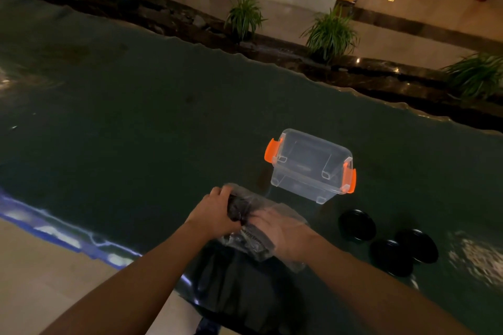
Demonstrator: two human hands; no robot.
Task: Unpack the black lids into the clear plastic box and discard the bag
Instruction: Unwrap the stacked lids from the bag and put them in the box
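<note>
A clear plastic bag point(246, 200) holding a stack of black lids lies near the table's front edge. My left hand point(215, 212) grips the bag's far end from outside. My right hand point(277, 231) is inside the bag, under the plastic, closed around black lids point(251, 239). The clear plastic box point(310, 164) with orange clips stands open and upright just beyond the bag, to the right. Three black lids point(357, 225) point(391, 258) point(417, 245) lie on the table to the right of my hands.
The dark green table point(136, 106) stretches far left and back; its wavy far edge borders a dark ledge with potted plants point(330, 32). A dark bin or bag point(239, 288) sits below the table's front edge near my forearms.
</note>
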